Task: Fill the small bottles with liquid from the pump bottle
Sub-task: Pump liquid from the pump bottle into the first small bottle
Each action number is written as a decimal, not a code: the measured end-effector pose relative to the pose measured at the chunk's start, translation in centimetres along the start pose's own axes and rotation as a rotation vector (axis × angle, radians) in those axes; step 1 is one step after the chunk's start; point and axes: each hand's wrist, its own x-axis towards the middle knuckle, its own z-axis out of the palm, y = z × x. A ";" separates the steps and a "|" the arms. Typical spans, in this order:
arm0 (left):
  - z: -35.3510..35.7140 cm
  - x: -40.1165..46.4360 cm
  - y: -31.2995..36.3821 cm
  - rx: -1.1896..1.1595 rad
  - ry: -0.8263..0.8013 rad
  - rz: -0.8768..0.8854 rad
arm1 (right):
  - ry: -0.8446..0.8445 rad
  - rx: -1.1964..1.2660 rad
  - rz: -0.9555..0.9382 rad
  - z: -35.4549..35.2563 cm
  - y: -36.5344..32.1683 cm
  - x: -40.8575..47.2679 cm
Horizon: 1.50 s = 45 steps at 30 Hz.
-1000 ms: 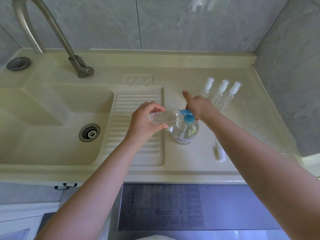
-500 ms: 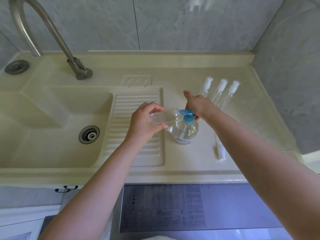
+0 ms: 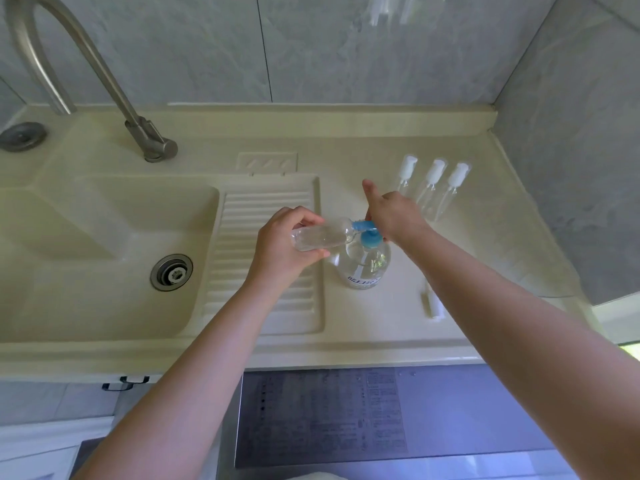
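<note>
Down low, a dark panel (image 3: 381, 417) sits under the cream counter (image 3: 381, 327). L hand (image 3: 284, 247) grips a small bottle (image 3: 320, 237), tipped sideways at the blue pump (image 3: 365, 227) of the pump bottle (image 3: 363, 268). R hand (image 3: 393, 216) presses the pump w/ one finger sticking out. Sink (image 3: 86, 271) is left, 3 capped bottles (image 3: 433, 188) behind, then tap (image 3: 104, 74) & gray wall (image 3: 346, 46).

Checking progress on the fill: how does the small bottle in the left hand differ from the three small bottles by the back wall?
The small clear bottle in the left hand is uncapped and tipped sideways at the blue pump spout. The three white-capped clear bottles are capped, lying untouched on the counter. All are small clear plastic.
</note>
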 end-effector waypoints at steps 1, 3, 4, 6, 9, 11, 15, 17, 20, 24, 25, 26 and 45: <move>-0.1 0.0 0.1 -0.003 0.001 0.003 | -0.023 0.030 0.017 -0.4 0.0 0.0; -0.2 0.1 0.2 -0.009 0.003 0.006 | -0.061 0.092 0.033 -1.1 -0.1 -0.4; -0.3 0.1 0.2 -0.012 0.003 0.007 | -0.065 0.120 0.026 -1.2 0.0 -0.5; -0.3 0.2 0.3 -0.016 0.000 0.012 | -0.062 0.119 0.024 -1.2 0.1 -0.7; -0.3 0.1 0.2 -0.025 -0.005 0.014 | -0.018 0.078 0.011 -0.7 0.4 -0.7; -0.2 0.1 0.1 -0.027 -0.007 0.011 | 0.003 0.071 -0.012 -0.4 0.5 -1.0; -0.2 0.2 0.0 -0.018 -0.013 0.008 | 0.036 0.127 -0.029 0.5 0.5 -1.6; -0.1 0.1 0.0 -0.009 -0.017 0.005 | 0.039 0.167 -0.025 0.9 0.5 -1.5; -0.1 0.1 0.0 -0.016 -0.019 0.009 | 0.024 0.153 -0.004 0.3 0.7 -1.2; -0.2 0.2 0.2 -0.013 -0.010 0.012 | -0.028 0.168 0.043 -0.4 0.5 -0.7; -0.2 0.3 0.2 -0.013 -0.009 0.013 | -0.032 0.156 0.035 -0.5 0.5 -0.7; -0.3 0.3 0.2 -0.013 -0.009 0.014 | -0.032 0.133 0.026 -0.5 0.4 -0.6; -0.1 0.1 0.1 -0.031 0.002 0.001 | -0.019 0.043 -0.009 -0.1 0.2 -0.4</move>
